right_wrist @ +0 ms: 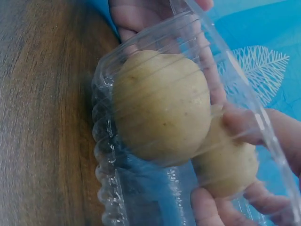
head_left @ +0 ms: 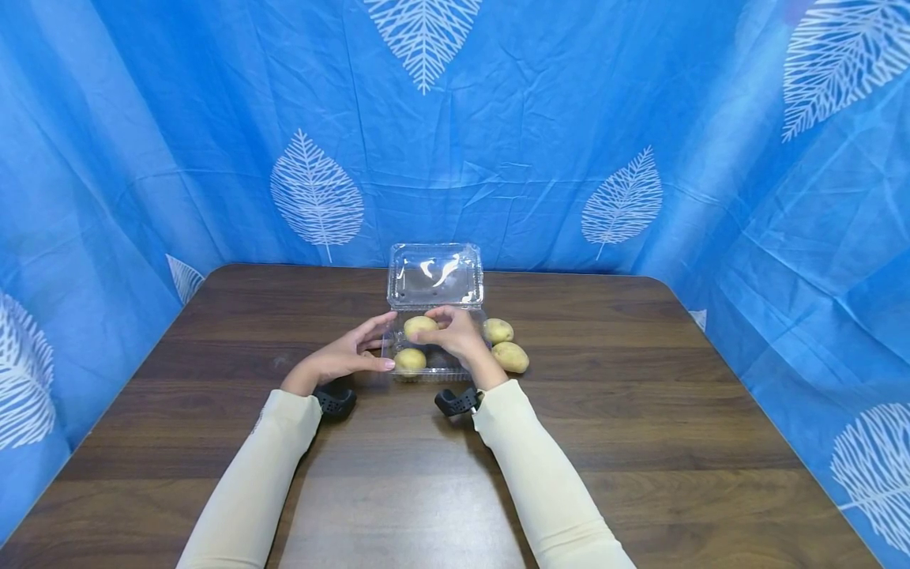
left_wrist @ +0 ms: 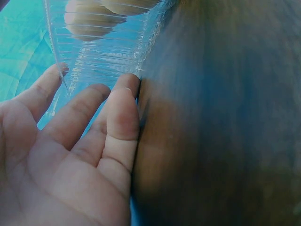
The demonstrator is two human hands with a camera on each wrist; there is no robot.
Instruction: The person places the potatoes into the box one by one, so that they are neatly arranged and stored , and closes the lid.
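A clear plastic clamshell container (head_left: 455,371) sits on the table with its lid raised at the back. My right hand (head_left: 458,336) pinches a potato (head_left: 419,326) between thumb and fingers, over the back left of the container's base. Another potato (head_left: 410,360) lies in the front left of the base; in the right wrist view this front potato (right_wrist: 162,108) shows large through the ribbed wall. My left hand (head_left: 344,353) rests at the container's left side, fingers spread. In the left wrist view its fingertips are right at the ribbed plastic wall (left_wrist: 101,61).
Two more potatoes lie on the table just right of the container, one potato (head_left: 498,330) behind the other potato (head_left: 510,357). The transparent lid (head_left: 436,273) stands up near the table's back edge. A blue curtain (head_left: 498,142) with white leaf prints hangs behind the brown wooden table (head_left: 611,411).
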